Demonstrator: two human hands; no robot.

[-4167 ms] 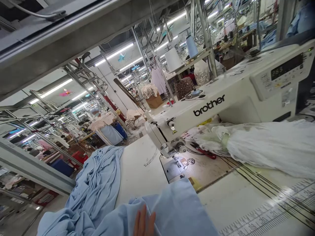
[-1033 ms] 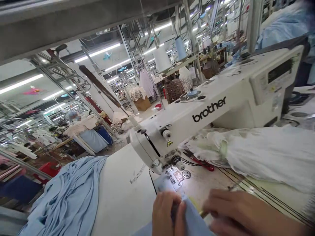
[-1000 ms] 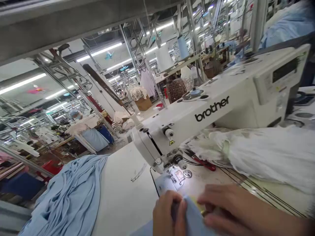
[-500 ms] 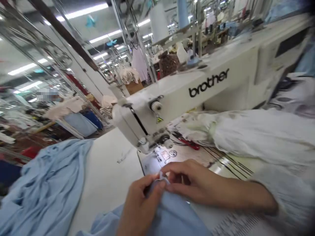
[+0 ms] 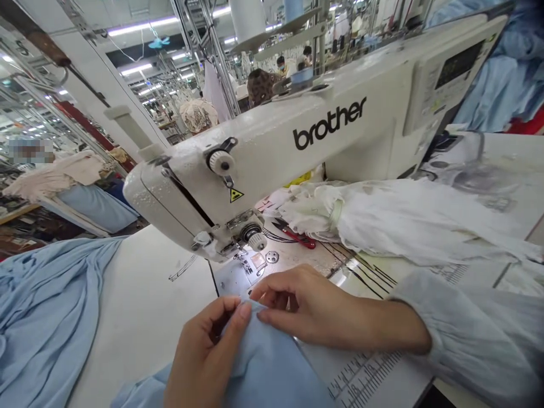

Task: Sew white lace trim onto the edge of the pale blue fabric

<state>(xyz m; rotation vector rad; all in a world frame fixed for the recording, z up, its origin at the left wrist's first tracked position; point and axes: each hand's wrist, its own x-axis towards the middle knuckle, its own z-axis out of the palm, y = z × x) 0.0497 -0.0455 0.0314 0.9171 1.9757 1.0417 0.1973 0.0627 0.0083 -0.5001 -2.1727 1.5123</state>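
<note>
My left hand [image 5: 204, 357] pinches the edge of a light blue fabric piece [image 5: 267, 374] between thumb and fingers. My right hand [image 5: 310, 309] is closed on the same edge just to the right, fingertips almost meeting the left thumb. Both hands sit a short way in front of the presser foot and needle plate [image 5: 250, 265] of a white Brother sewing machine [image 5: 272, 153]. The blue fabric runs from my hands down off the frame's bottom edge.
A heap of light blue cloth [image 5: 42, 317] lies on the table's left side. A bundle of white cloth [image 5: 403, 218] lies under the machine arm at right, with red-handled snips [image 5: 297, 235] beside it. A printed ruler [image 5: 365, 371] lines the table front. Other workstations fill the background.
My hands went from one resting on the blue fabric to both pinching its edge near the needle. The view has dipped lower and closer to the machine.
</note>
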